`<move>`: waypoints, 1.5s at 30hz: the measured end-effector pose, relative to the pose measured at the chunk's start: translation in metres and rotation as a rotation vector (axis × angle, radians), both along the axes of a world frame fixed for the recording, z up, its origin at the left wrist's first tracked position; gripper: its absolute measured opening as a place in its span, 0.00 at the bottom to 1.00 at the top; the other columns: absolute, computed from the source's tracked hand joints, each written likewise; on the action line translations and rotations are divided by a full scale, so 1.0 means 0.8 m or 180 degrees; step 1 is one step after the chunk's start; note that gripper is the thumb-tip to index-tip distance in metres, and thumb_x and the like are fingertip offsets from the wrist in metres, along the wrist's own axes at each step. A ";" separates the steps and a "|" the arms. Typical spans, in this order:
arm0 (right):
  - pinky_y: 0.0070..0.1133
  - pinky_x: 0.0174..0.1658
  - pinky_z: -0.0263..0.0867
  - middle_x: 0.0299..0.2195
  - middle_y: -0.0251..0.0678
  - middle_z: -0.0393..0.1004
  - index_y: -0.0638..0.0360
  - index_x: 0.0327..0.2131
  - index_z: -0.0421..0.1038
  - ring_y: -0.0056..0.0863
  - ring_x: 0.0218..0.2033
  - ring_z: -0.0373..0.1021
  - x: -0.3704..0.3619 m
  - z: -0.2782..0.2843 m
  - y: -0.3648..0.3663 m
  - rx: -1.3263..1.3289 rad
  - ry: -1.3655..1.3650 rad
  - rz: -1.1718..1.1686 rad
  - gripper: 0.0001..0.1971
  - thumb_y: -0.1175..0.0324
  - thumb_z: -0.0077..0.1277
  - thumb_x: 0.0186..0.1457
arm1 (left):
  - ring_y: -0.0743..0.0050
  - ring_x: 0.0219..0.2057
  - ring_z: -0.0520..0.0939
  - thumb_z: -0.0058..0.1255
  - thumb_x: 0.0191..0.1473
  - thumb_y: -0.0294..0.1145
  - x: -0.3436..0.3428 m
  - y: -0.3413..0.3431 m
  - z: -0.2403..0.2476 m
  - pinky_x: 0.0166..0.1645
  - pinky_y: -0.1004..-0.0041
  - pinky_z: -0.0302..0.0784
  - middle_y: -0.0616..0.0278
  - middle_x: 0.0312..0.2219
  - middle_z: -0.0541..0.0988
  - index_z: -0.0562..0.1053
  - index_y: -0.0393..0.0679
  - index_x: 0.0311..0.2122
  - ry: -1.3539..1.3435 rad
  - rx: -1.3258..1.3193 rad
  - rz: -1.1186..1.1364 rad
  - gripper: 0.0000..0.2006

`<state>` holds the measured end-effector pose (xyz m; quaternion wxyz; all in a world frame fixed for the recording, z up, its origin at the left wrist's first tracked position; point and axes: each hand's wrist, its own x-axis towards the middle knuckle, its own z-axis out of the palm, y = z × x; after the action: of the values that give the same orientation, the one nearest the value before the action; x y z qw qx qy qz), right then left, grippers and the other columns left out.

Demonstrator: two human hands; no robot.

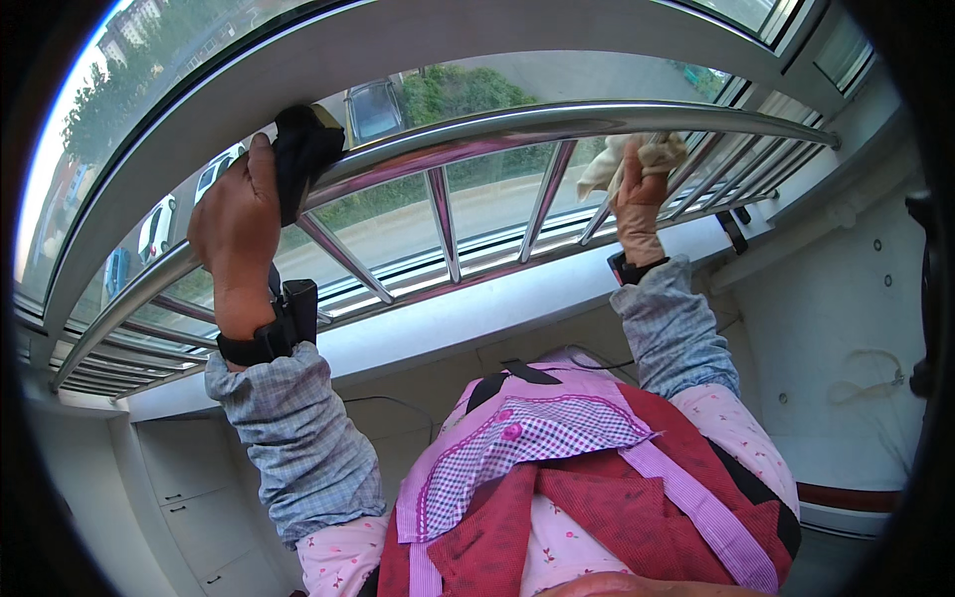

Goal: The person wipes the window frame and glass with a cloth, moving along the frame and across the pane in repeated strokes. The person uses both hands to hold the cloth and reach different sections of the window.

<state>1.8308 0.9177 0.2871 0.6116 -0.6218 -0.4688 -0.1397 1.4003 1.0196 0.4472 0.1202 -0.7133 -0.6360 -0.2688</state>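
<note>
A shiny metal railing curves across in front of a window. At its left part, my left hand is closed round a dark, bunched cloth that lies against the top rail. Its fingertips are hidden behind the rail and the cloth. Farther right, my right hand grips a cream-coloured cloth, which is bunched at the underside of the top rail among the bars. Part of this cloth hangs loose to the left of the fingers. Black straps with small devices circle both wrists.
Upright metal bars join the top rail to a lower one. Below runs a white ledge. White drawers stand at lower left, and a pale wall with a pipe is on the right. Cars and greenery show outside.
</note>
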 end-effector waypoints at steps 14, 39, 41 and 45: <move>0.35 0.37 0.70 0.35 0.50 0.76 0.62 0.48 0.69 0.45 0.35 0.76 0.016 -0.184 -0.061 -0.2187 0.0979 0.0369 0.21 0.57 0.53 0.58 | 0.39 0.37 0.80 0.20 0.64 0.61 -0.003 0.002 0.004 0.42 0.50 0.73 0.46 0.32 0.81 0.81 0.49 0.37 0.0146 -0.0064 0.0113 0.35; 0.21 0.20 0.61 0.29 0.32 0.68 0.56 0.48 0.60 0.23 0.20 0.68 -0.115 -0.174 -0.019 -0.1056 0.3539 0.3130 0.20 0.67 0.59 0.56 | 0.44 0.35 0.81 0.23 0.64 0.61 -0.029 0.020 -0.023 0.40 0.53 0.73 0.51 0.30 0.82 0.81 0.49 0.37 0.0409 0.0441 -0.0043 0.34; 0.19 0.24 0.63 0.31 0.30 0.67 0.57 0.50 0.59 0.22 0.25 0.68 -0.113 -0.190 -0.019 -0.0975 0.2689 0.2846 0.22 0.68 0.58 0.57 | 0.44 0.35 0.81 0.24 0.64 0.61 -0.034 0.023 -0.023 0.40 0.53 0.73 0.52 0.30 0.82 0.81 0.48 0.37 0.0653 0.0673 -0.0162 0.33; 0.20 0.28 0.66 0.33 0.30 0.68 0.57 0.48 0.65 0.22 0.29 0.68 -0.102 -0.187 -0.023 -0.1410 0.2196 0.2604 0.19 0.67 0.60 0.55 | 0.42 0.36 0.80 0.23 0.64 0.60 -0.041 0.027 -0.027 0.41 0.54 0.73 0.50 0.31 0.82 0.79 0.47 0.38 0.1144 0.0976 -0.0362 0.33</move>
<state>1.7489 0.8996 0.1376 0.5886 -0.5128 -0.4626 0.4203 1.3679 1.0409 0.4258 0.3230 -0.7578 -0.5149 -0.2372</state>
